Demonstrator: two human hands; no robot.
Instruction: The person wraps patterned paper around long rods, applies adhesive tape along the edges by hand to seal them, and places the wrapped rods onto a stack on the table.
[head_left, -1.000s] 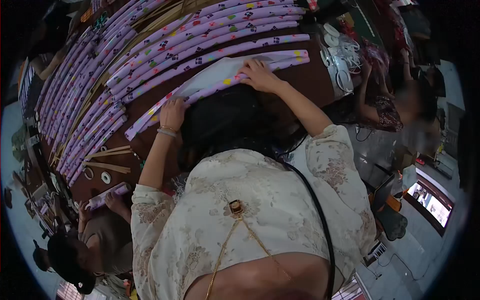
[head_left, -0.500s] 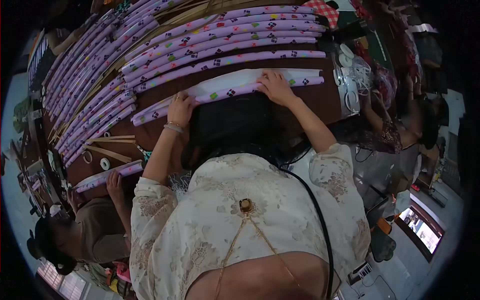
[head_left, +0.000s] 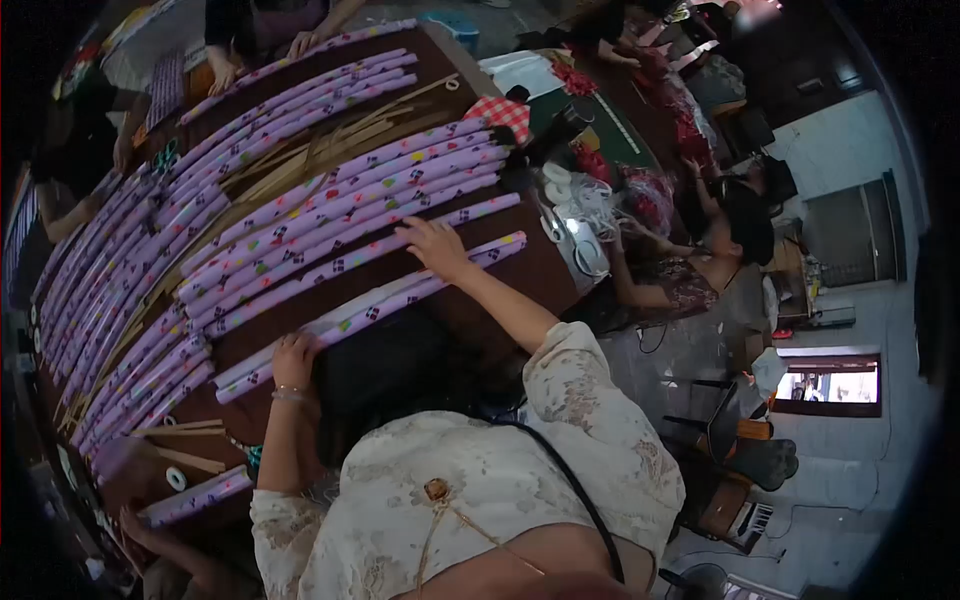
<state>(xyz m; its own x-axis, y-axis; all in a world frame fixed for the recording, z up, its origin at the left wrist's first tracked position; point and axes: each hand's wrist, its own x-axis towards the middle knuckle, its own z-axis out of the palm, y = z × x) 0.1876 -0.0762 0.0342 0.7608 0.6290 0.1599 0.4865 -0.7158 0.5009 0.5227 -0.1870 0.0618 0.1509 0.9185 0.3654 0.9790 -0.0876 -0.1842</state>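
A long lilac patterned roll [head_left: 400, 294] lies on the brown table [head_left: 290, 318] in front of me, a pale strip along its upper side. My left hand [head_left: 296, 354] rests on the roll near its left end, fingers bent over it; whether it grips is not clear. My right hand [head_left: 430, 245] is raised above the roll, fingers apart and empty, beside a single finished-looking roll [head_left: 480, 210]. More lilac rolls [head_left: 340, 215] lie in rows beyond.
Wooden strips [head_left: 300, 160], a white tape ring [head_left: 176, 478] and a red checked cloth [head_left: 498, 117] lie on the table. At right are white rings and clear plastic [head_left: 590, 215]. Co-workers [head_left: 715, 235] sit right, lower left and beyond the far edge.
The view has turned to the right. My right hand has left the roll and opened above it. The white inner face of the sheet is now mostly covered. My left hand stays near the left end.
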